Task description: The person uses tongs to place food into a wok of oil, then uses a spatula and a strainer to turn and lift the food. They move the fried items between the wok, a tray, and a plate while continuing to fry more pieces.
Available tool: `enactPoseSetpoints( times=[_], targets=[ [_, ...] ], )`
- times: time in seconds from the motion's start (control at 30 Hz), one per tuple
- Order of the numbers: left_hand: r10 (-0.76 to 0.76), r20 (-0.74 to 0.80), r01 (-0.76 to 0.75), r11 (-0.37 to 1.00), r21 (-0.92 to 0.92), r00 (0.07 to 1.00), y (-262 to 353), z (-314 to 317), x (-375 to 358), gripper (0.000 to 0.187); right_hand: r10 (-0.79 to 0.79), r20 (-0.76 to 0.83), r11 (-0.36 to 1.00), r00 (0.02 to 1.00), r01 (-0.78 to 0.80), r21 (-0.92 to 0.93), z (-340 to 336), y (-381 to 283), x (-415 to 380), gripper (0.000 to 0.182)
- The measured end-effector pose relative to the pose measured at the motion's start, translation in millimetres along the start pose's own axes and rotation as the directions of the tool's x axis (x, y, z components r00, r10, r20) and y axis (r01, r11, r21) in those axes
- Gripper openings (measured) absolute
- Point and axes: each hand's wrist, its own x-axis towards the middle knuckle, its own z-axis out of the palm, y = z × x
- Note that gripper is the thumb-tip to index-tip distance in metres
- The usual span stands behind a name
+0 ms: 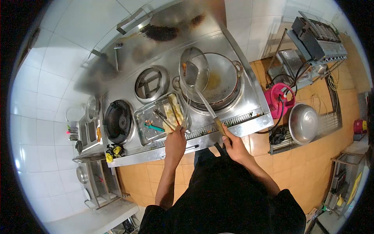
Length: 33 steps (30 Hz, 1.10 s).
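Observation:
My right hand (235,147) is wrapped round the wooden handle of a metal spatula (202,98), whose blade rests in a round strainer (200,62). The strainer sits over the left part of a large wok (220,78) with some yellowish liquid at its bottom. My left hand (175,142) is closed at the front right of a rectangular tray (145,135); what its fingers grip is too small to make out. In the tray lie a yellowish piece of food or paper (171,111), a teal-handled tool (154,126) and thin metal tongs or sticks.
Left of the tray are a metal ring stand (163,84) and a black burner (118,121). A pink gas cylinder (274,102) and a metal basin (303,124) stand on the right. Yellow-and-black cloth (114,152) lies at the counter's left front corner.

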Motion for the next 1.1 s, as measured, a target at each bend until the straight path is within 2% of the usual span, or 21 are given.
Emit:
enactPoseSetpoints(
  times=[0.03,0.07,0.1,0.17,0.2,0.23,0.27,0.3,0.37,0.4,0.47,0.5,0.53,0.6,0.63,0.67,0.87,0.97,1.0,1.07,1.1],
  targets=[
    [-0.011,0.031,0.014,0.994,-0.104,0.999,-7.3,6.5,1.6,0.023,-0.002,0.005,1.000,1.000,0.002,-0.004,-4.3,3.8,-0.2,0.050],
    [-0.021,0.027,0.024,0.994,-0.106,0.999,-12.3,11.5,3.1,0.023,-0.087,-0.045,0.996,0.995,0.088,0.009,-9.7,7.9,-0.3,0.050],
    [-0.009,0.048,0.022,0.965,-0.262,0.999,-15.6,16.4,5.7,0.023,-0.174,-0.093,0.984,0.980,0.176,0.016,-15.5,11.3,0.4,0.049],
    [0.018,0.027,0.001,0.825,-0.565,0.999,-29.5,40.1,11.1,0.026,-0.095,-0.093,0.993,0.991,0.102,0.063,-32.1,-0.5,-3.5,0.049],
    [0.015,0.019,-0.002,0.821,-0.571,1.000,-31.1,41.2,13.2,0.026,-0.065,-0.096,0.993,0.993,0.074,0.091,-41.9,-12.0,-9.0,0.048],
    [-0.005,0.105,0.075,0.739,-0.670,0.994,-32.8,42.1,14.1,0.027,-0.178,-0.155,0.983,0.972,0.184,0.027,-48.2,-3.8,-5.9,0.048],
    [-0.010,0.194,0.155,0.642,-0.751,0.981,-33.6,43.5,14.8,0.028,-0.202,-0.171,0.978,0.964,0.207,0.006,-57.0,-9.0,-8.5,0.049],
    [-0.009,0.190,0.152,0.636,-0.757,0.982,-31.4,43.2,13.7,0.028,-0.189,-0.178,0.981,0.966,0.194,0.014,-65.3,-17.8,-11.6,0.049],
    [-0.047,0.407,0.388,0.418,-0.821,0.912,-25.0,42.0,7.6,0.028,-0.214,-0.213,0.976,0.953,0.217,-0.014,-73.7,-23.9,-13.1,0.048],
    [-0.044,0.410,0.391,0.410,-0.824,0.911,-19.9,41.9,5.5,0.028,-0.212,-0.213,0.977,0.954,0.212,-0.022,-75.2,-25.9,-13.7,0.048],
    [-0.024,0.512,0.497,0.287,-0.819,0.859,-9.2,44.3,4.0,0.028,-0.055,-0.200,0.996,0.978,0.066,0.051,-77.7,-30.6,-14.9,0.048],
    [0.018,0.538,0.521,0.220,-0.824,0.843,-8.4,48.1,2.5,0.029,-0.052,-0.207,0.996,0.977,0.066,0.061,-77.6,-30.8,-14.3,0.047],
    [0.019,0.536,0.521,0.210,-0.828,0.844,-6.9,51.8,0.5,0.029,-0.053,-0.204,0.997,0.977,0.065,0.051,-75.6,-24.3,-11.6,0.047],
    [0.048,0.549,0.539,0.134,-0.832,0.835,-2.2,58.8,-1.2,0.029,-0.229,-0.257,0.973,0.939,0.225,-0.042,-71.1,-16.7,-6.3,0.050],
    [0.053,0.548,0.539,0.123,-0.833,0.835,1.8,58.4,-1.8,0.028,-0.061,-0.228,0.993,0.972,0.082,0.082,-72.2,-30.9,-14.0,0.048],
    [0.053,0.547,0.539,0.113,-0.835,0.835,2.2,60.1,-3.3,0.028,-0.061,-0.224,0.994,0.973,0.079,0.072,-72.9,-30.6,-14.1,0.048],
    [0.027,0.490,0.479,0.175,-0.860,0.871,-0.1,58.0,-3.8,0.028,-0.118,-0.247,0.993,0.962,0.112,-0.036,-81.9,-30.1,-5.6,0.048],
    [-0.035,0.445,0.440,0.238,-0.866,0.895,-6.2,56.4,-5.0,0.027,-0.336,-0.244,0.916,0.909,0.255,-0.310,-96.8,-33.9,-1.9,0.047],
    [-0.050,0.447,0.445,0.232,-0.865,0.893,-6.9,55.2,-5.4,0.028,-0.338,-0.241,0.915,0.910,0.258,-0.312,-103.5,-32.4,-0.8,0.047],
    [-0.073,0.449,0.453,0.214,-0.865,0.891,-10.3,57.7,-7.7,0.028,-0.235,-0.224,0.935,0.946,0.157,-0.317,-112.2,-32.8,0.7,0.047],
    [-0.049,0.464,0.465,0.175,-0.868,0.884,-12.3,60.4,-7.6,0.028,-0.267,-0.228,0.921,0.936,0.179,-0.345,-111.1,-45.4,-2.3,0.047]
  ],
)
